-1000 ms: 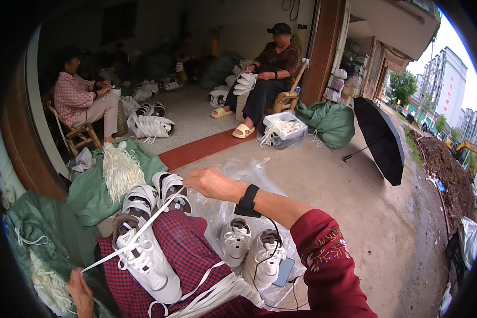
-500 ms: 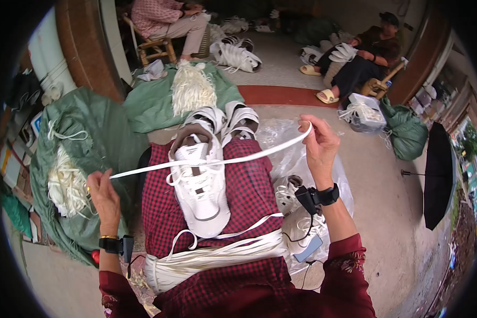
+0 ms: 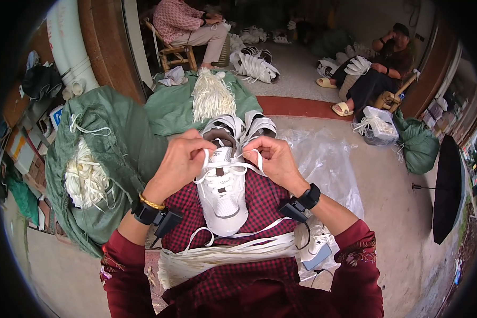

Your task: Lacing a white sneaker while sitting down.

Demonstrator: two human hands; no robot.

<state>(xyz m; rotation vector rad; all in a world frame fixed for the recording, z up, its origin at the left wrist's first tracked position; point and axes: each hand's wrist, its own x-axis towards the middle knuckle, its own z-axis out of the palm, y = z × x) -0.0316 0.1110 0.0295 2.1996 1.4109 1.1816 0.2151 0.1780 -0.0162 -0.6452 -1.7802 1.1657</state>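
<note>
A white sneaker lies on the red-and-black checked cloth over my lap, its toe toward me. Its white shoelace runs across the upper part of the tongue. My left hand pinches the lace on the left side of the shoe opening. On the opposite side my right hand grips the lace between thumb and fingers, with a loop hanging below. Behind the heel, more white shoes rest at my knees. A bundle of loose white laces lies across my lap, nearer my body.
Green sacks stand at left, one with white laces spilling out. More laces lie on green sheeting ahead. Clear plastic and a shoe are at right, beyond them a black umbrella. Two people sit farther back.
Both hands have come inward from wide apart to the shoe's opening. The lace, stretched straight across before, now lies slack and curls at each hand. The view has shifted slightly.
</note>
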